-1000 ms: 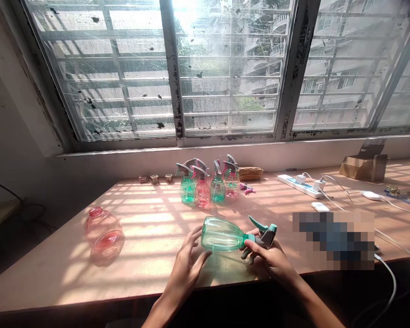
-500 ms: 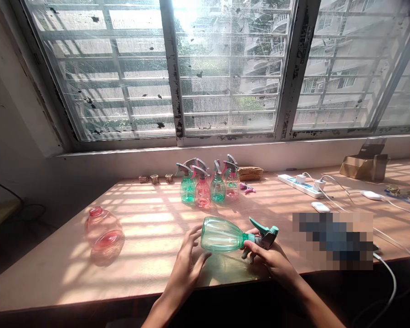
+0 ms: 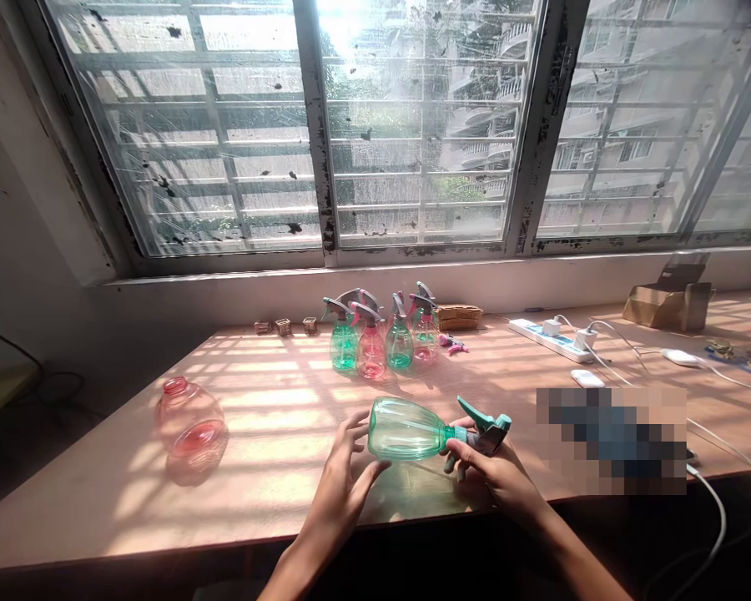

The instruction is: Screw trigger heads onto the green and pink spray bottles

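Observation:
A green see-through spray bottle [image 3: 405, 430] lies sideways in the air above the front edge of the table, its base to the left and its green and grey trigger head [image 3: 488, 427] to the right. My right hand [image 3: 497, 477] is closed around the neck just below the head, thumb on the near side. My left hand [image 3: 345, 477] is at the base with fingers spread and thumb apart; whether the fingertips touch the bottle I cannot tell. On the left of the table stands a red bottle [image 3: 189, 421] with no spray head.
Several green and red spray bottles [image 3: 371, 346] stand together at the back of the wooden table [image 3: 275, 501]. Behind them lies a brown box [image 3: 459, 317]. To the right are a power strip [image 3: 549, 340] with cables, a cardboard box [image 3: 667, 305] and a blurred-out patch.
Almost nothing differs. The left thumb has shifted very slightly to the right under the bottle; the bottle and right hand stay practically in place.

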`<state>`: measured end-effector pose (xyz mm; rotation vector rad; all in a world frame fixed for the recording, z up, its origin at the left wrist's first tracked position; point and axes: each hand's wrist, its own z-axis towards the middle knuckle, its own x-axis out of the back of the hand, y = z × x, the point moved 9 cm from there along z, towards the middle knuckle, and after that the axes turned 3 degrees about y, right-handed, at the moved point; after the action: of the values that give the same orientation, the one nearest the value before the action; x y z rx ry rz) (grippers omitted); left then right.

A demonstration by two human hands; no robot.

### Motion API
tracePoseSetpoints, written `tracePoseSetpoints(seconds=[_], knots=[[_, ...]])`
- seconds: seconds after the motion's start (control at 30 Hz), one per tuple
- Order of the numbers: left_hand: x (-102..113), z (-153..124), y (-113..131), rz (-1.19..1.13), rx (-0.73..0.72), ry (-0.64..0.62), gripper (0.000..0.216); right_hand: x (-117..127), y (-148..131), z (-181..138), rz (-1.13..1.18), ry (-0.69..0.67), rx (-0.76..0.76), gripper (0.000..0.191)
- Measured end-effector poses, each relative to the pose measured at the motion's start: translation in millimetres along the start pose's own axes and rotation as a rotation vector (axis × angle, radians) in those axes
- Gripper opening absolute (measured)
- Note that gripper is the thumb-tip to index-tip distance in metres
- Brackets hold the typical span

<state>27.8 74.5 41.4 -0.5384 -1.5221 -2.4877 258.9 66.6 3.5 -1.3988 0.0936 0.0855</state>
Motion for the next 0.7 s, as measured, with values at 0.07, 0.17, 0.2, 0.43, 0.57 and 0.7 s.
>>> tracePoseSetpoints(seconds=[0.07,0.17,0.2,0.43,0.57,0.7], knots=[[0.8,-0.4,4.4,0.029,-0.045,0.006,0.040,-0.2,-0.3,-0.1,0.007,-0.003,-0.007,0.034],[0.5,-0.8,7.2,0.029,-0.022,-0.001,0.046,-2.6,-4.2,-2.1,-0.029,-0.027,0.017,0.034],[0.5,-0.9,6.7,0.017,0.004,-0.001,0.048,-4.2,-6.1,-3.1,-0.055,-0.041,0.029,0.034],[-0.2,-0.3,-2.8,-0.084,0.090,0.003,0.033,-6.5,-4.4,-4.8,-0.139,-0.053,0.029,0.035],[2.4,0.6,5.8,0.038,-0.067,0.027,0.042,-1.2,0.9,-2.8,-0.040,-0.021,0.017,0.034],[-0.3,-0.1,11.4,0.090,-0.100,-0.004,0.052,-1.1,-2.7,-3.5,-0.026,-0.021,0.022,0.031]])
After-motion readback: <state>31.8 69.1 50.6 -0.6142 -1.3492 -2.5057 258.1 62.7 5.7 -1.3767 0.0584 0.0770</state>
